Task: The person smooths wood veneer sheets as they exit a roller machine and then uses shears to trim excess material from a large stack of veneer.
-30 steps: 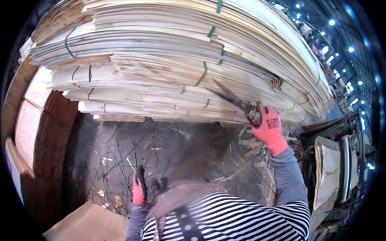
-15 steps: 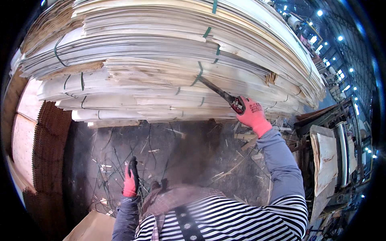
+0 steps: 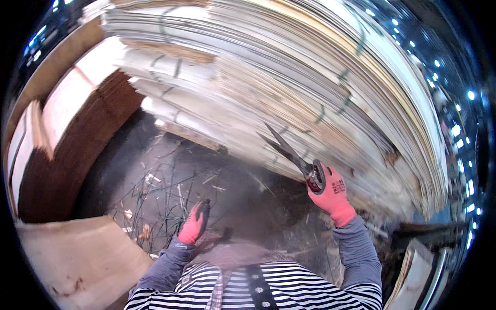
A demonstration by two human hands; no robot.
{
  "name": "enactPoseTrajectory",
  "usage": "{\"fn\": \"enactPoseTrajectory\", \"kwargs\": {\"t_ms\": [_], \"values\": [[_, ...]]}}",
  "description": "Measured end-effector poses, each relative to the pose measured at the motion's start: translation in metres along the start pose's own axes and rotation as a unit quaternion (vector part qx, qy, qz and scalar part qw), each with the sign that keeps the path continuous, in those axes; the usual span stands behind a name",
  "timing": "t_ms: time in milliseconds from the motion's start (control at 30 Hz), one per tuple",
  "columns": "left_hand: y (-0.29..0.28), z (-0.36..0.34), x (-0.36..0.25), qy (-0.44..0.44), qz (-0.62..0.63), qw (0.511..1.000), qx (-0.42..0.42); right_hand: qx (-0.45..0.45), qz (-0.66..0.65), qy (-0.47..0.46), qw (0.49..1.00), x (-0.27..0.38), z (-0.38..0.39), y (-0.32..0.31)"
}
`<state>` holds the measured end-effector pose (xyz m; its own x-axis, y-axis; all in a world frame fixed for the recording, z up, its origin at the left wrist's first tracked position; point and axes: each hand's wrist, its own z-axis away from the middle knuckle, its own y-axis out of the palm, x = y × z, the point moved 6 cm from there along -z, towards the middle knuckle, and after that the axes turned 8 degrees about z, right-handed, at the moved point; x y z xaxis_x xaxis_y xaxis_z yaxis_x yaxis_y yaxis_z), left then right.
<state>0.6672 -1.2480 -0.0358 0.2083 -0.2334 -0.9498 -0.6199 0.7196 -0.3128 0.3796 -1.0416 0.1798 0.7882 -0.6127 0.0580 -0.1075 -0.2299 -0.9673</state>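
Observation:
My right hand point(image 3: 331, 194), in a pink glove, grips a pair of scissors point(image 3: 289, 152) with its blades apart, pointing up and left at a tall stack of thin wood sheets point(image 3: 289, 82). The sheets are tied in bundles with green straps point(image 3: 321, 114). The blade tips are close to the stack's lower edge. My left hand point(image 3: 194, 223), also in a pink glove, hangs low over the dark floor with its fingers loosely curled and nothing in it.
Cut green straps and wood scraps point(image 3: 155, 201) litter the dark floor below the stack. A brown pile of sheets point(image 3: 67, 155) stands at the left. A pale board point(image 3: 77, 258) lies at the lower left. More boards point(image 3: 413, 274) sit at the lower right.
The view has swung right and tilted. My right hand with the scissors has dropped away from the strap it was at and the blades have opened. My left hand stays low.

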Motion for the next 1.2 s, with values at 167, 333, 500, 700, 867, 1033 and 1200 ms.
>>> {"fn": "enactPoseTrajectory", "kwargs": {"t_ms": [167, 333, 500, 700, 867, 1033, 1200], "values": [[-0.03, 0.009, 0.015, 0.049, -0.001, 0.998, -0.04, -0.074, 0.036, -0.094, 0.992, 0.115, -0.093, -0.022], [-0.097, -0.002, 0.076, 0.032, 0.009, 0.997, -0.071, -0.01, 0.123, -0.045, 0.991, 0.22, -0.195, -0.041], [-0.209, -0.011, 0.143, -0.17, 0.073, 0.978, -0.101, 0.031, 0.172, 0.052, 0.983, 0.25, -0.283, -0.028], [-0.315, -0.027, 0.194, -0.081, 0.053, 0.989, -0.114, 0.038, 0.184, 0.051, 0.981, 0.313, -0.338, -0.026], [-0.354, -0.055, 0.171, -0.021, 0.055, 0.99, -0.132, 0.032, 0.137, 0.044, 0.989, 0.326, -0.305, -0.005], [-0.33, -0.066, 0.183, -0.09, 0.203, 0.967, -0.123, 0.136, 0.114, -0.001, 0.984, 0.334, -0.231, 0.084], [-0.328, -0.073, 0.179, -0.026, 0.13, 0.986, -0.099, 0.156, 0.155, 0.07, 0.973, 0.348, -0.273, 0.164]]}}
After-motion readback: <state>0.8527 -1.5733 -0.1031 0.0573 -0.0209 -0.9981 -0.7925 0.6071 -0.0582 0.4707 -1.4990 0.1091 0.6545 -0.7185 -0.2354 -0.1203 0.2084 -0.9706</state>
